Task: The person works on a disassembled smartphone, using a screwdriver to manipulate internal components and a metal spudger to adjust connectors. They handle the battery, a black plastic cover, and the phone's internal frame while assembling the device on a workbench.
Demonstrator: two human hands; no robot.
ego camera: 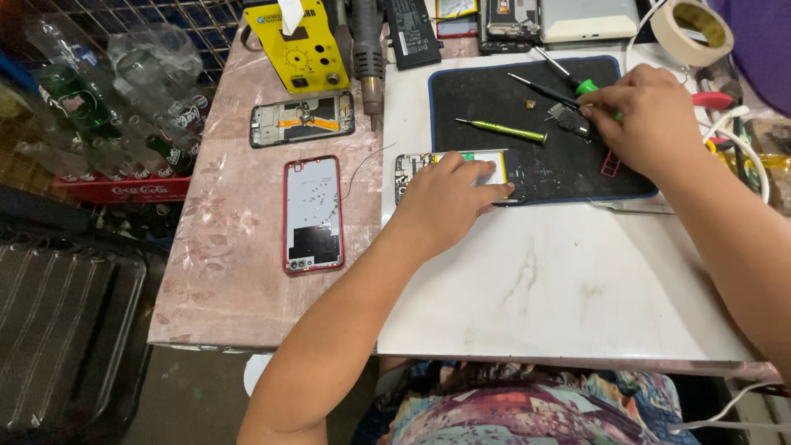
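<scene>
arms: bare, no sleeves/jewellery | garment [527, 416]: multicolour floral print; pink, teal, white

Opened phone [428, 169] on mat [494, 103] edge, screwdriver [501, 130] behind, back cover [313, 214] left
</scene>
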